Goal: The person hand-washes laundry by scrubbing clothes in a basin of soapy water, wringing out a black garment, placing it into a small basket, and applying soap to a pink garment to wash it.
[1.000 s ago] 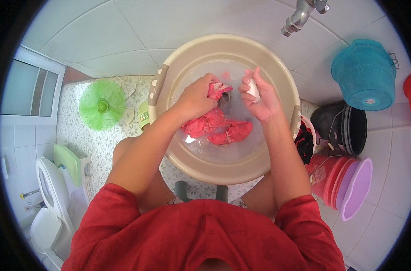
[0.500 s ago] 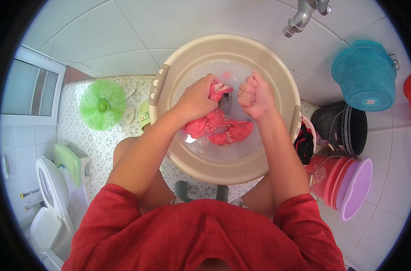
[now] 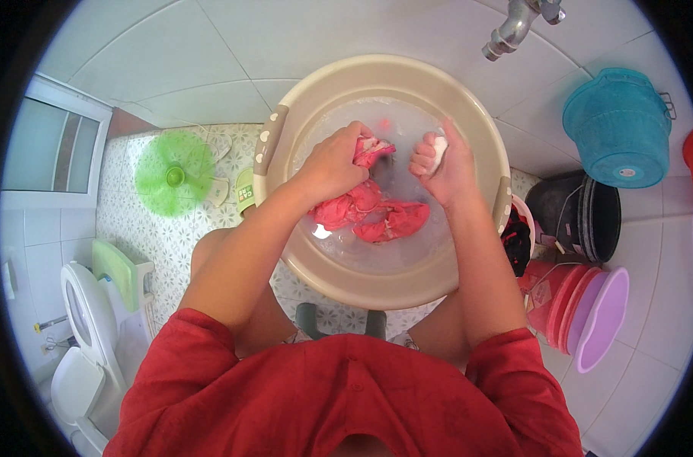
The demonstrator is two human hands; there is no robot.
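Observation:
A large beige basin (image 3: 377, 295) holds cloudy water, with a wet red-pink garment (image 3: 393, 222) partly in it. My left hand (image 3: 333, 161) is closed on a bunched part of this garment, whose patterned pink-and-white edge shows beside the fingers; the rest trails down into the water. To its right, above the water, my right hand (image 3: 447, 169) is curled around a small white bar of soap (image 3: 439, 151), its thumb pointing up. The soap is mostly covered by the fingers. A small pink patch lies in the water behind the hands.
A metal tap (image 3: 510, 32) juts from the wall at the far right. Blue bucket (image 3: 617, 129), black bucket (image 3: 563, 213), stacked red and purple tubs (image 3: 571, 312) and dark cloth (image 3: 516, 245) stand right. Left are a green fan (image 3: 176, 176), green slipper (image 3: 244, 190), green stool (image 3: 116, 270) and toilet (image 3: 87, 312).
My right hand has turned and shifted slightly right, so the white soap in it now shows. My left hand stays on the garment.

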